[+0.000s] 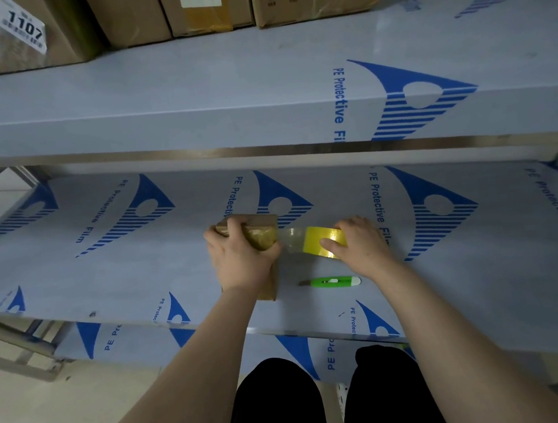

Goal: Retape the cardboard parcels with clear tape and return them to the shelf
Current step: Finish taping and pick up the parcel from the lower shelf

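Note:
A small cardboard parcel (261, 226) lies on the middle shelf (122, 272), which is covered in blue-printed protective film. My left hand (240, 253) grips the parcel from above, fingers curled over its far edge and thumb at its right side. My right hand (360, 242) holds a yellowish tape roll (320, 241) just right of the parcel. A stretch of clear tape (290, 237) runs from the roll to the parcel's taped top. The parcel's near part is hidden under my left wrist.
A green utility knife (335, 281) lies on the shelf near its front edge, below my right hand. Several cardboard boxes (207, 5) stand at the back of the upper shelf (189, 93). A lower shelf (145, 332) and my legs show below.

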